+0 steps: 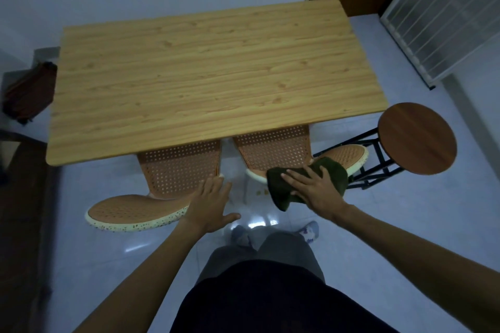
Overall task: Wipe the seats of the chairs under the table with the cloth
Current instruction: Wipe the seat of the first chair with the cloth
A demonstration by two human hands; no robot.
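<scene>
Two orange perforated chairs with cream rims are pushed under the near edge of the wooden table point(205, 73). On the near rim of the right chair point(273, 149) lies a dark green cloth point(335, 173), and my right hand point(315, 188) lies spread on top of it, gripping it. My left hand point(212, 204) is open with fingers apart, at the near right edge of the left chair point(176, 170); I cannot tell whether it touches. The table top hides most of both seats.
A round brown stool point(418, 138) on a black frame stands just right of the right chair. A dark bag point(27, 92) lies on a ledge at the left. A white grille point(446, 16) leans at the far right. My legs and feet point(308, 232) stand on glossy tiles.
</scene>
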